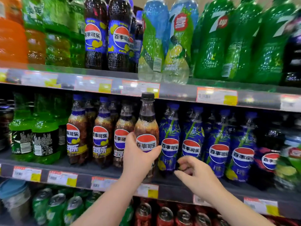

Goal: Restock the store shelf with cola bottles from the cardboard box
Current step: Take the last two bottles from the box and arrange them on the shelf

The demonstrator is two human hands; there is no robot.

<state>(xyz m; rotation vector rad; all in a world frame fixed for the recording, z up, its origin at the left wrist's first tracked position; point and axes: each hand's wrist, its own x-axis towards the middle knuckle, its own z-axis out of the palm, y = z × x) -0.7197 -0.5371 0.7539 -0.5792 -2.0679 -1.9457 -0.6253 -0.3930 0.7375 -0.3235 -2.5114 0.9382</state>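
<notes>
Presently: fingers (130,136) of left hand (138,154) wrapped round the lower label of a cola bottle (146,132), thumb side toward the camera, clasping it firmly. Bottle upright, black cap just below the upper shelf's price rail (140,88), base at the front edge of the middle shelf (57,168). Held low on the body, probably to leave the neck free to pass under the rail. Right hand (193,173) loosely curled, holding nothing, fingers near the foot of the nearest blue-label bottle (170,141); contact not discernible. Likely there to steady or nudge that neighbour aside. Slot sits between a row of brown-topped cola bottles (101,136) on the left and the blue-label row on the right. Placement judged nearly done, bottle not yet let go. Cardboard box not in view.
</notes>
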